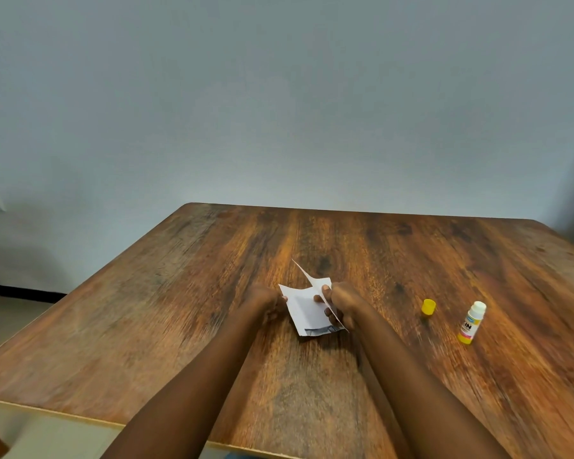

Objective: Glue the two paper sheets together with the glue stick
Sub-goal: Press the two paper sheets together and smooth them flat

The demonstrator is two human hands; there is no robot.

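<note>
Gluing looks done: glue stick (472, 323) stands uncapped on the counter (179, 326), yellow cap (428, 307) beside it. Left hand (265, 301) pins the flat sheet (304, 309) mid-counter; right hand (343, 303) pinches the second sheet (312, 281) on edge above. Pressing remains.

We see both hands at the middle of the wooden table (179, 326). The left hand (264, 301) pins the flat paper sheet (304, 308); the right hand (342, 303) pinches a second sheet (312, 281) on edge above it. To the right lie the uncapped glue stick (472, 323) and its yellow cap (428, 306), apart.
</note>
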